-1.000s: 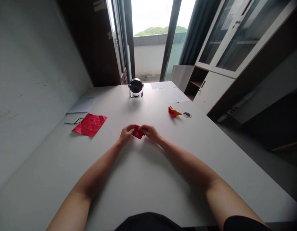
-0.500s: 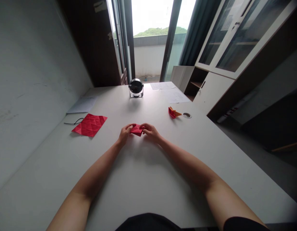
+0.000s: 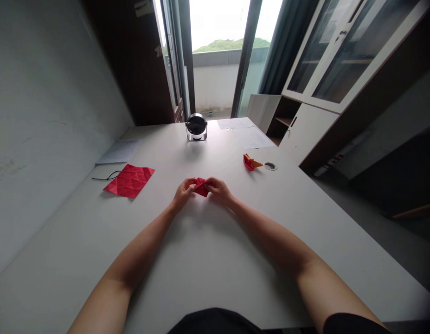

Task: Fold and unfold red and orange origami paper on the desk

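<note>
Between my hands is a small folded piece of red paper [image 3: 201,188], its layers angled and partly covered by my fingers. My left hand [image 3: 184,192] grips its left side, thumb on the near face. On the opposite side my right hand [image 3: 217,189] pinches the paper between thumb and fingers. Off to the left lies a creased red paper sheet [image 3: 130,181], spread on the white table [image 3: 211,260]. A folded red and orange paper figure [image 3: 250,163] rests to the right, beyond my right hand.
A black cord [image 3: 106,178] touches the creased sheet's left side. Round the paper figure's right is a cable hole [image 3: 270,166] in the tabletop. A small round fan-like device [image 3: 196,127] stands at the back. White papers lie at the back left [image 3: 119,151] and back right [image 3: 251,134].
My fingers have shifted inward over the folded red paper. Its upper layer now looks bent and tilted, where it lay flatter before. Other things on the table stay put.
</note>
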